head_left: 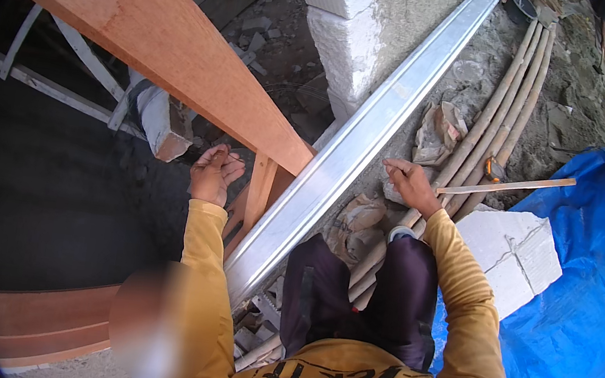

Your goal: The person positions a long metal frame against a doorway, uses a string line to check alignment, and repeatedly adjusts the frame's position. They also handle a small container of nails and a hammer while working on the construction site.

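My left hand (216, 172) is raised beside the reddish-brown wooden frame (204, 61), near its short upright piece (261, 187). Its thumb and forefinger come together in a pinch, the other fingers loosely bent; anything between them is too small to make out. Across the silver metal channel (358, 146), my right hand (413, 186) hovers above the bamboo poles (490, 129). Its fingers are drawn together toward the channel, and I cannot see what they hold, if anything. The channel runs diagonally between my hands, meeting the frame's end.
A white block wall (338, 37) stands ahead. On my right are a thin wooden stick (520, 189), an orange-handled tool (494, 169), broken white block pieces (512, 251) and a blue tarp (570, 301). Crumpled paper (439, 134) lies by the poles. A dark recess (48, 209) opens on my left.
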The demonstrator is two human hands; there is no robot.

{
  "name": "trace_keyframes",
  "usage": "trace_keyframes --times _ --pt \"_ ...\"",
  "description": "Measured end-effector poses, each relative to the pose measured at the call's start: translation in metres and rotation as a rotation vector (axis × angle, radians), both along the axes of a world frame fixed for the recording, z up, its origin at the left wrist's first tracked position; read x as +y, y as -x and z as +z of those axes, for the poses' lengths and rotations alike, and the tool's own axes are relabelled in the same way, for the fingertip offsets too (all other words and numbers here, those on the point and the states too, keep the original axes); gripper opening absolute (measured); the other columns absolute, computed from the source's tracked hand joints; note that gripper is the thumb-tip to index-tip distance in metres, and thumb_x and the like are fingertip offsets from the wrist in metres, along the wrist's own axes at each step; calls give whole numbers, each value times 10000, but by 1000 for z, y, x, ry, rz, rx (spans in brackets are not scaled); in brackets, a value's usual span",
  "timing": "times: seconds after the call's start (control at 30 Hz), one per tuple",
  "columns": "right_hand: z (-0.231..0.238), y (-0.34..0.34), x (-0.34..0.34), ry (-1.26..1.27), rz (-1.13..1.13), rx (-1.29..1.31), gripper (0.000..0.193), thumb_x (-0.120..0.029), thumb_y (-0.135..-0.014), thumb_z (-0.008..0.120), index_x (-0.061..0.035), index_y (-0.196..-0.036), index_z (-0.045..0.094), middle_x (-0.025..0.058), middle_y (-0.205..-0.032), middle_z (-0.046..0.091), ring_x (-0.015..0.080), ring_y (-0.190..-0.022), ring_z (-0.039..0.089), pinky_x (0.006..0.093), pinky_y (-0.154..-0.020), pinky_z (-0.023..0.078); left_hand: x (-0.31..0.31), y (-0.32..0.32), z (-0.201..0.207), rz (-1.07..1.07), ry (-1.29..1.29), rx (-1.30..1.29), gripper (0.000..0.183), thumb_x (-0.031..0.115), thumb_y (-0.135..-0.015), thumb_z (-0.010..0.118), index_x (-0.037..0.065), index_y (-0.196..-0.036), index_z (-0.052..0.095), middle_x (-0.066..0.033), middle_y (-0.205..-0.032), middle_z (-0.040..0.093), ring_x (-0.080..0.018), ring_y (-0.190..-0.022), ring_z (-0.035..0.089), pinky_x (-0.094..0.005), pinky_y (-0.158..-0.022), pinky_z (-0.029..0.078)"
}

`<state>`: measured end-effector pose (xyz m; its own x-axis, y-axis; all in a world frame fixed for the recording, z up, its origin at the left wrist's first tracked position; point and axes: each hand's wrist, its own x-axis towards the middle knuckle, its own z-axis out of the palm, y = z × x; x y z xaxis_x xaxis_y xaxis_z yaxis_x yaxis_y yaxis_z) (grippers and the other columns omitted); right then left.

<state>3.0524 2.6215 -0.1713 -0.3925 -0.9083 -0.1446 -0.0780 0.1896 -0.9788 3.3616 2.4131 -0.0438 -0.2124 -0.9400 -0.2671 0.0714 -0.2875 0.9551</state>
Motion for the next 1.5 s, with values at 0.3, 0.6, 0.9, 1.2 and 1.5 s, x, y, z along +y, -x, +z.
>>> trace_keyframes --times 0.3,0.6,0.9,1.2,1.5 --pt "22 -2 9 6 -149 147 304 -172 -865 530 13 -1099 585 97 -765 595 132 -623 546 271 -593 453 33 17 -13 -375 -192 -31 125 43 -856 549 -36 -928 613 -114 -785 662 -168 -666 639 -280 -622 535" --pt "127 -66 13 121 -92 559 395 -350 -810 648 -102 -1115 610 146 -995 518 256 -728 577 353 -659 484 17 15 -26 -667 -224 152 222 163 -880 523 -27 -895 636 -135 -756 644 -180 -609 604 -265 -609 505" --pt "118 -86 2 180 23 705 257 -302 -800 657 -167 -1019 668 91 -861 532 274 -708 598 369 -603 487 23 18 -21 -679 -282 183 262 251 -862 543 9 -920 625 -97 -751 612 -161 -609 559 -251 -588 468" --pt "111 -105 -6 232 -61 859 102 -170 -810 642 -97 -880 632 88 -814 549 300 -652 595 382 -550 485 28 16 -16 -658 -265 119 269 280 -866 559 24 -855 640 -60 -733 616 -129 -604 557 -242 -563 464" --pt "108 -91 1 371 38 927 111 -176 -817 623 -135 -919 613 81 -834 535 279 -626 594 377 -525 482 49 0 3 -53 870 -561 238 222 -888 545 -1 -887 629 -95 -832 628 -179 -676 599 -309 -574 481"
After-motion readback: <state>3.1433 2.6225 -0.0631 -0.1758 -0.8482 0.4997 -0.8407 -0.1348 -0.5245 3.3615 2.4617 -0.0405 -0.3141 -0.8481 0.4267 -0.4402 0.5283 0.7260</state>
